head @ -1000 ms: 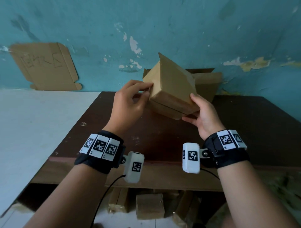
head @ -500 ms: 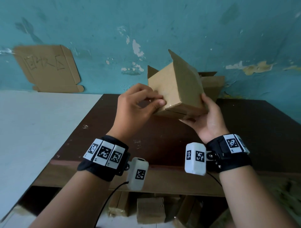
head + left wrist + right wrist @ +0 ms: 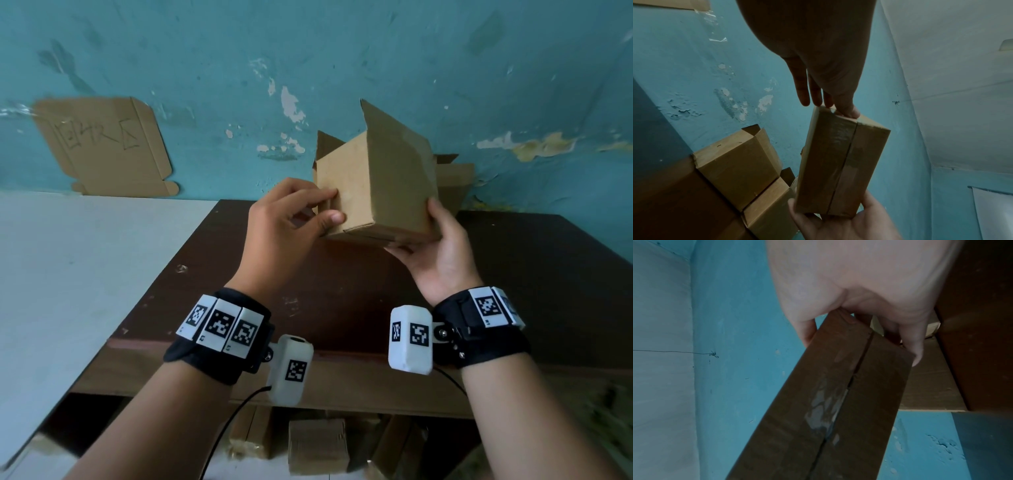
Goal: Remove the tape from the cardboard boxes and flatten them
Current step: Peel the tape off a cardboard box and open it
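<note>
The box (image 3: 376, 192) is held in the air above the table (image 3: 534, 274), its taped seam facing down. The right hand (image 3: 442, 260) cups its right underside, while the left hand (image 3: 287, 219) pinches the near-left corner where the tape (image 3: 840, 134) ends. The tape runs away from the left fingertips (image 3: 846, 110) toward the right palm, so the left hand is better placed to peel.

Count: hands 2, left (image 3: 284, 222) and right (image 3: 442, 253); held box (image 3: 376, 185) 1; boxes by wall (image 3: 740, 164) 2 at least; flat cardboard sheet (image 3: 102, 147) 1; table (image 3: 548, 274) 1; boxes under table (image 3: 317, 445) unclear
</note>
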Motion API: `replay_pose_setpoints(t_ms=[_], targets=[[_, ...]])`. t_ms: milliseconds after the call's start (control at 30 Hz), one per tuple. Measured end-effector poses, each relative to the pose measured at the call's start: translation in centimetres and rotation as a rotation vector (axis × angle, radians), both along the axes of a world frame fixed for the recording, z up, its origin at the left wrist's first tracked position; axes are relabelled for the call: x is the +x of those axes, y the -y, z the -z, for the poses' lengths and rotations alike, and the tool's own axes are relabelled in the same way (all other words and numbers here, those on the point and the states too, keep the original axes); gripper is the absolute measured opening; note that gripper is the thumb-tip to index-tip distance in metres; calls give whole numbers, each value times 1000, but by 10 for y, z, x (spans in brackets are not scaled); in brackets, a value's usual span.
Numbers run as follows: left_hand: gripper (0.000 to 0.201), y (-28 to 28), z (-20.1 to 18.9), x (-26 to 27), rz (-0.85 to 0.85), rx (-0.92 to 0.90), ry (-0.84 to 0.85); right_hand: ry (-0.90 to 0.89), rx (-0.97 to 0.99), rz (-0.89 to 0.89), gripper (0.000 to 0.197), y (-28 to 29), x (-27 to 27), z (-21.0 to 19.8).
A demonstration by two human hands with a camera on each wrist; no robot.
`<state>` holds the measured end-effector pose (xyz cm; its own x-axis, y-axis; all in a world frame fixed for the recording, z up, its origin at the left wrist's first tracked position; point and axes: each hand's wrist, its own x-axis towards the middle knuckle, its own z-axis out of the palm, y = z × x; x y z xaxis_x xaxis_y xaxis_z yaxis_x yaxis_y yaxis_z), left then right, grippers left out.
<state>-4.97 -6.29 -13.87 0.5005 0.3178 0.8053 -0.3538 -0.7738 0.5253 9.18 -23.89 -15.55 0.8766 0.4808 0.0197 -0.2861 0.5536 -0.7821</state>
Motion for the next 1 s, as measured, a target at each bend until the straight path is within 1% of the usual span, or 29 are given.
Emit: replay_pose_setpoints(t_ms=[67,233,367,433,533,600,800,1000], targets=[[28,2,1,1,-1,5,29,-6,-2,7,52,-1,-1,1],[23,0,2,3,-9,5,43,-8,0,22,51,-2,0,1],[8,-1,-1,3,40,-61,-10,14,-20,32,49,-2,-2,1],[6,-3,-2,2,63,-84,-41,25,-30,28,49,-3,-3,1],[7,-4,-4,1,64,-89,-43,51,-37,15,50,-4,-5,2],[13,-3,-4,1,43,-79,-29,52,-18,4,52,-4,-5,2],[25,4,-3,-1,15,-22,70,8,123,-45,51,-1,-3,2],[27,8,-4,-2,28,16,79,-41,265,-40,55,0,-2,1]])
